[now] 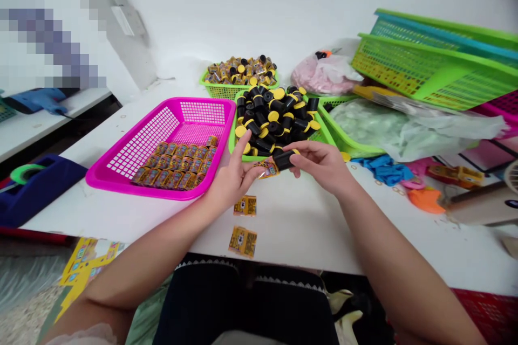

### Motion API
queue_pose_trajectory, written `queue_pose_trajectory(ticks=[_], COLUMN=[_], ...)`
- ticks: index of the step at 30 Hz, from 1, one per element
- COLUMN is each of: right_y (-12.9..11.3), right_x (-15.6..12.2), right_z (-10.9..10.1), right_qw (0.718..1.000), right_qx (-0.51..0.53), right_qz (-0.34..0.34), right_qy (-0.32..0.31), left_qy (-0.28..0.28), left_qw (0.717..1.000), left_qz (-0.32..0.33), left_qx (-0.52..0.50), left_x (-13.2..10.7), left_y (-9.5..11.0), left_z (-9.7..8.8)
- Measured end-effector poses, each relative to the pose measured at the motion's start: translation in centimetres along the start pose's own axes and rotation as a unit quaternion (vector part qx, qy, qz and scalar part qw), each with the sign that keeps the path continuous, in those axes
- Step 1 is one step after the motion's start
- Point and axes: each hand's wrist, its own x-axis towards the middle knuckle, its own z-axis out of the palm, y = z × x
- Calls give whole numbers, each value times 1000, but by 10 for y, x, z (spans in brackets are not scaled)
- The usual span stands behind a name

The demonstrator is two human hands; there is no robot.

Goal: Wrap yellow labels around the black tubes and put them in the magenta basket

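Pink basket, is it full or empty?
Partly full. The pink basket has neat rows of yellow-labelled tubes along its near side, while the far half shows only bare mesh.

Two hands [232,178] [319,164] holding one black roll [283,160]; one pink basket [137,187]; two loose labels [245,205] [243,241] on the tabletop [307,226]; one tape dispenser [36,186].

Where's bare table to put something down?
Free: front right, between right hand (holding black tube) and orange scraps; strip before pink basket; behind it, by the wall. Crowded: centre, left hand (holding label), loose labels, green baskets, bags.
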Motion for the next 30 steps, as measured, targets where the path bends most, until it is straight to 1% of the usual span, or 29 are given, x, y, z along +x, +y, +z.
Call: queue_pose_trajectory(ticks=[3, 5, 8, 10, 12, 15, 18, 21, 24, 27, 30], right_y=[-2, -2, -1, -1, -2, -3, -4, -1, 6, 11, 9], right_x=[0, 0, -2, -3, -5, -7, -8, -9, -11, -14, -16], right_z=[2, 6, 15, 20, 22, 23, 26, 35, 46, 54, 54], right_qw=[1000, 1000, 1000, 1000, 999, 999, 998, 996, 992, 987, 993], right_qx=[-23, -16, 11, 25, 34, 46, 65, 87, 120, 155, 109], right_qz=[8, 7, -1, -1, 2, 6, 17, 24, 39, 48, 10], right_qy=[-6, 1, 15, 3, -17, -24, -22, -9, 8, 22, 31], left_qy=[31, 29, 22, 26, 33, 36, 52, 88, 123, 135, 136], left_qw=[999, 993, 974, 970, 978, 992, 994, 989, 980, 970, 964], left_qz=[-7, -23, -36, -34, -20, 18, 69, 116, 156, 200, 223], left_qx=[-40, -111, -223, -241, -204, -119, -60, -15, 9, 22, 55], left_x=[0, 0, 1, 2, 2, 1, 0, 1, 1, 0, -1], left_y=[1, 1, 0, 0, 1, 5, 9, 12, 12, 10, 8], left_z=[2, 5, 10, 11, 10, 7, 3, 0, -3, -4, -4])
